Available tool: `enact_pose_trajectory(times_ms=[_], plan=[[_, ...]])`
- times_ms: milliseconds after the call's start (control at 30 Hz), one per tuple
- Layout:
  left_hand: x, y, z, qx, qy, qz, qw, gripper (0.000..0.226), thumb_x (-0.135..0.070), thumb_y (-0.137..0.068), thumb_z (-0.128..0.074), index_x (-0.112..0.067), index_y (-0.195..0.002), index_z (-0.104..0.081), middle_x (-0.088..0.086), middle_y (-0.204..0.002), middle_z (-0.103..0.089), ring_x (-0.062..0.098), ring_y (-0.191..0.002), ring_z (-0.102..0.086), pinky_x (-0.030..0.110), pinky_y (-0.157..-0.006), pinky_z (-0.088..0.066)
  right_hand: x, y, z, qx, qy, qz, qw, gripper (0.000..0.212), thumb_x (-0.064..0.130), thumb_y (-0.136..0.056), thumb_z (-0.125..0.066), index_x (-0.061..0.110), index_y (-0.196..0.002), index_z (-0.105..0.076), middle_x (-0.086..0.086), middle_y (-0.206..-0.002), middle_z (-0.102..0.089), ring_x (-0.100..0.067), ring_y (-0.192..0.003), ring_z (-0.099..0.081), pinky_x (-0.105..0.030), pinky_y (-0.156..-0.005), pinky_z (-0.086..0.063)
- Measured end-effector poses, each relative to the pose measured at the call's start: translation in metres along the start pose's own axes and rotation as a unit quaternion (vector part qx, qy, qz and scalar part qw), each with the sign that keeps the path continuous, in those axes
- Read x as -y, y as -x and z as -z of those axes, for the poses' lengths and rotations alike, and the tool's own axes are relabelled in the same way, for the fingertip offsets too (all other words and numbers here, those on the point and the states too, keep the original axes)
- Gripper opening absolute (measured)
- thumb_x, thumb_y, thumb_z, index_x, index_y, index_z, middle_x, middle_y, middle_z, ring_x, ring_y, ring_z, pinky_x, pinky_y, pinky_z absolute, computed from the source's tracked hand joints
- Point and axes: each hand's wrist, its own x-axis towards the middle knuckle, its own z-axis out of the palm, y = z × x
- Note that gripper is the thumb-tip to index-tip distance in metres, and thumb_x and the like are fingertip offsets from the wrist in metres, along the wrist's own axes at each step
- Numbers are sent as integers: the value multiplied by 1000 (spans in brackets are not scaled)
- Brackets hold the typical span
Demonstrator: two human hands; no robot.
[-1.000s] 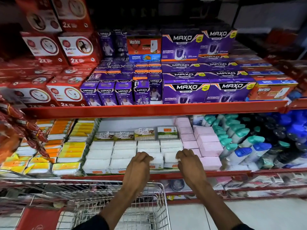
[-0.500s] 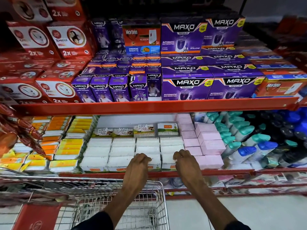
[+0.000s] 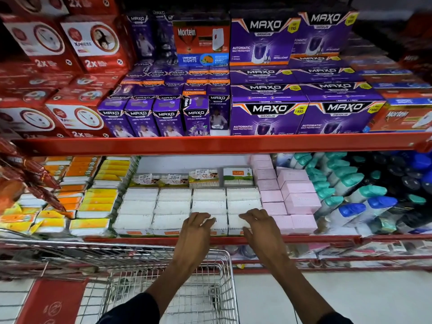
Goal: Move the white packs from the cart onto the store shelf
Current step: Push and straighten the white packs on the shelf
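Observation:
White packs (image 3: 173,208) lie in rows on the lower store shelf (image 3: 304,239), filling the middle section. My left hand (image 3: 195,230) rests palm down on the front white pack of the third column, fingers spread. To its right, my right hand (image 3: 258,226) lies flat on the front pack of the fourth column. Neither hand is closed round a pack. Below my arms stands the wire cart (image 3: 205,298); its visible basket shows no white packs.
Pink boxes (image 3: 299,199) sit right of the white packs, then teal and blue capped bottles (image 3: 350,197). Yellow and orange packs (image 3: 98,202) lie to the left. Purple boxes (image 3: 266,118) and red boxes (image 3: 77,120) fill the upper shelf (image 3: 210,143). Red sachets (image 3: 28,174) hang at left.
Both hands have stayed on the front white packs, shifting only slightly. The head camera has moved closer and tilted a little.

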Motion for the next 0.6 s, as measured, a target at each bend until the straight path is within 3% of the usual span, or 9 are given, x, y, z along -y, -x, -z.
enact_pose_trajectory(times_ms=[267,600], plan=[[1,-2,-2,-3,6,-3,1000,49,12,-73,-74,-16,-114,-73,6,-120,-72,27,-112,-61,45,-92,-57,3,1,-4,-22,-27,-9,999,25,9,-82,-73,25,-100,-74,3,-106,-71,-22,-99,-61,-40,-85,-52],[9,-1,-7,-15,10,-28,999,49,9,-76,-74,-17,-118,-72,6,-124,-70,26,-116,-60,45,-94,-55,4,2,-7,-26,-37,-25,999,23,13,-85,-68,28,-102,-71,6,-109,-68,-18,-103,-58,-40,-91,-49]])
